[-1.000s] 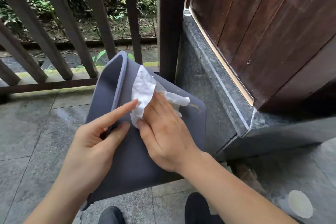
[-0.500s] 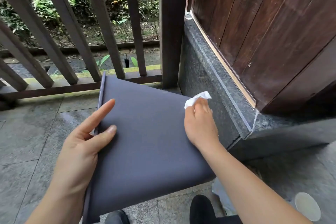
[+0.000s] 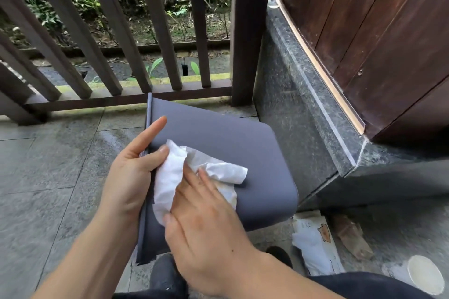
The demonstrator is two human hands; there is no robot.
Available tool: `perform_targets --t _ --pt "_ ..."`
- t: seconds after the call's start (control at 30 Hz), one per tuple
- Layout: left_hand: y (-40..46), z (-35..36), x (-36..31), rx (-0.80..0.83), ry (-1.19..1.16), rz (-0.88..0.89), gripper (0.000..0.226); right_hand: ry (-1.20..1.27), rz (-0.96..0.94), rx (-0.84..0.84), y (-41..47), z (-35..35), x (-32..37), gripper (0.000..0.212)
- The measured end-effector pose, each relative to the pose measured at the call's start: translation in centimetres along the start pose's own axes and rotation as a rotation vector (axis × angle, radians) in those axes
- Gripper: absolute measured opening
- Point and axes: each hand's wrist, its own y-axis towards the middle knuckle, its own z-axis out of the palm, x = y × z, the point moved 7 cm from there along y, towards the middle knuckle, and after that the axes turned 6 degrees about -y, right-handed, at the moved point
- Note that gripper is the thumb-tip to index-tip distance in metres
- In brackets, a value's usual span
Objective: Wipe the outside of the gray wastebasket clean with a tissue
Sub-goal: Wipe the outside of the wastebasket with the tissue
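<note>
Tiled porch floor (image 3: 48, 165), wooden railing (image 3: 116, 43) beyond. We tip gray wastebasket (image 3: 230, 153) on its side; left hand (image 3: 131, 170) fingers grip rim. Right hand (image 3: 206, 226) back from far corner, fingers flat pressing tissue (image 3: 170, 177) beside left fingers: wiping pass now covers rim end.

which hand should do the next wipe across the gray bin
Right. The right hand already presses the tissue flat on the wastebasket side, while the left hand grips its rim edge, steadying it.
</note>
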Motion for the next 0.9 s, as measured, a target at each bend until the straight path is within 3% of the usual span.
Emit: perform_targets --t 0.17,0.53,0.7,0.9 --pt "-0.1 1.4 0.1 0.027 0.032 -0.003 0.051 0.079 0.011 -0.026 -0.1 -0.4 -1.5 0.050" --pt "-1.5 4.8 -0.3 0.298 0.054 0.070 0.033 0.078 0.087 -0.173 2.8 -2.9 -6.1 0.035" --pt "-2.1 4.9 -0.6 0.303 0.104 0.111 0.038 0.159 0.364 -0.245 3.2 -3.0 -10.1 0.047" --pt "-1.8 2.1 -1.6 0.126 0.128 0.075 0.043 0.209 0.685 -0.144 2.6 -1.2 -15.7 0.031"
